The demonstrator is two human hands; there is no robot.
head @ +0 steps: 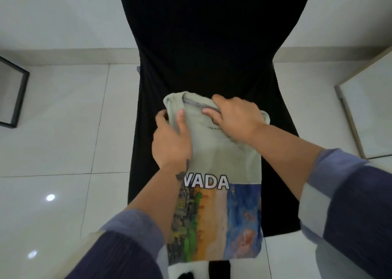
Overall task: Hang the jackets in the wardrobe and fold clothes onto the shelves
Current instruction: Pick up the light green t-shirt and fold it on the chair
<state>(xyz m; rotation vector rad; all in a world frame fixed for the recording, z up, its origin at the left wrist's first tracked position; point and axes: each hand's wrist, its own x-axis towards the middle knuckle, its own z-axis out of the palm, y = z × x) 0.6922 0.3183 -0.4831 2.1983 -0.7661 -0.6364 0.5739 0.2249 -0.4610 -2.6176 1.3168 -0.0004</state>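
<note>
We have the pale green T-shirt [220,164] lying lengthwise down the centre of the frame on a black-covered chair [203,51], our left hand [171,140] pinching its collar corner, our right hand [235,119] apparently curled over the neckline.

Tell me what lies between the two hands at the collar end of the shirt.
In the head view, only the pale green T-shirt itself: its patterned neckband spans from the left hand to the right hand.
</note>
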